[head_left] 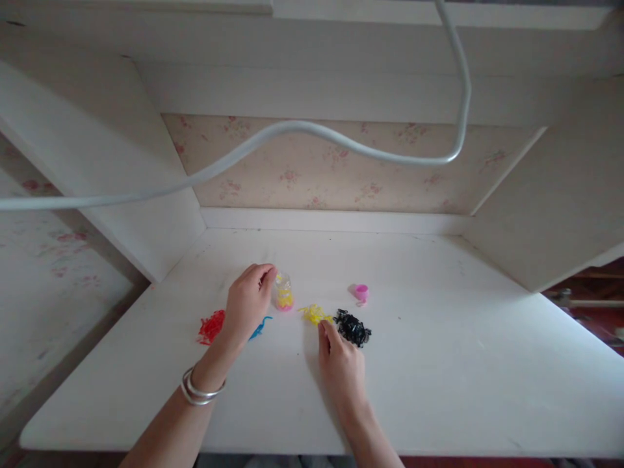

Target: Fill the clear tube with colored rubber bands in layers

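The left hand (247,300) is gripping a small clear jar (283,292), fingers curled on its rim from 9 o'clock. The jar is standing on the smooth white desk (463,364), yellow loops showing above its pink base. The right hand (341,364) is reaching with narrow, bunched fingers to the yellow bands (314,314) at the jar's 4 o'clock; I cannot tell whether it is pinching one. The tangled black bands (353,328) are lying just at the fingertips' 3 o'clock, so the springy loops could snag and mix colours. A nudge could tip the light jar. The round pink lid (361,292) is sitting at the jar's 3 o'clock.
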Motion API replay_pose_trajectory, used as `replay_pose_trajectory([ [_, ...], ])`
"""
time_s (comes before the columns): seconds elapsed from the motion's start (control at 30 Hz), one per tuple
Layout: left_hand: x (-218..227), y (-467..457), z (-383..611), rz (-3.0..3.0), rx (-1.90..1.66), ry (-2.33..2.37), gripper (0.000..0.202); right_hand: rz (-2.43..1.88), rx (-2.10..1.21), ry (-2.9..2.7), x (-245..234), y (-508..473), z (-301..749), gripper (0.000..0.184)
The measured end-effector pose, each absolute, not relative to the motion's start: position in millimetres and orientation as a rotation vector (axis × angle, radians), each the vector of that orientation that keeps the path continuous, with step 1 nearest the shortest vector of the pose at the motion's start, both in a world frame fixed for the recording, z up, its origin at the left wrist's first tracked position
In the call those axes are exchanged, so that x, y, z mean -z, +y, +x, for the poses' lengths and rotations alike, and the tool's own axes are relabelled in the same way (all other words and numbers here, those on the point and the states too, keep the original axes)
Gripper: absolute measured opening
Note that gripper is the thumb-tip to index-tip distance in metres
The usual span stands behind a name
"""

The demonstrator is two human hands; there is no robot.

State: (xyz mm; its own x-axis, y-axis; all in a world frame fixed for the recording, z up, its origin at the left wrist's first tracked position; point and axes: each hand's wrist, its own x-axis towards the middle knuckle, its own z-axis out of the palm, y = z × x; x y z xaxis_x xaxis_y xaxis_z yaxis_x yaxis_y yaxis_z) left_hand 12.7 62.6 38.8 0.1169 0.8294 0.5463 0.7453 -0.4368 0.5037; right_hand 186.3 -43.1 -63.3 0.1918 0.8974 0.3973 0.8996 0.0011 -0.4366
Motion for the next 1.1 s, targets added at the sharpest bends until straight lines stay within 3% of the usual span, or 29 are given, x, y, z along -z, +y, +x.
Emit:
replay_pose_trajectory([
  [0.2, -33.0, 67.9, 15.8, 2.248, -1.100, 1.566, 0.028, -1.851, -0.003, -1.580, 61.1, -43.7, 184.2, 0.037],
  [0.43, -38.4, 39.5, 11.8, 2.145, -1.219, 1.494, 0.025, -1.835, -0.196, -1.410, 58.5, -42.1, 182.5, 0.040],
  [0.8, 20.6, 7.4, 41.8, 2.243, -0.564, 1.218, 0.024, -1.365, -0.902, -0.833, 50.9, -34.3, 177.8, 0.037],
  [1.1, 28.4, 10.6, 72.0, 2.429, -0.334, 1.358, 0.024, -1.152, -0.913, -0.546, 44.0, -32.8, 174.0, 0.032],
])
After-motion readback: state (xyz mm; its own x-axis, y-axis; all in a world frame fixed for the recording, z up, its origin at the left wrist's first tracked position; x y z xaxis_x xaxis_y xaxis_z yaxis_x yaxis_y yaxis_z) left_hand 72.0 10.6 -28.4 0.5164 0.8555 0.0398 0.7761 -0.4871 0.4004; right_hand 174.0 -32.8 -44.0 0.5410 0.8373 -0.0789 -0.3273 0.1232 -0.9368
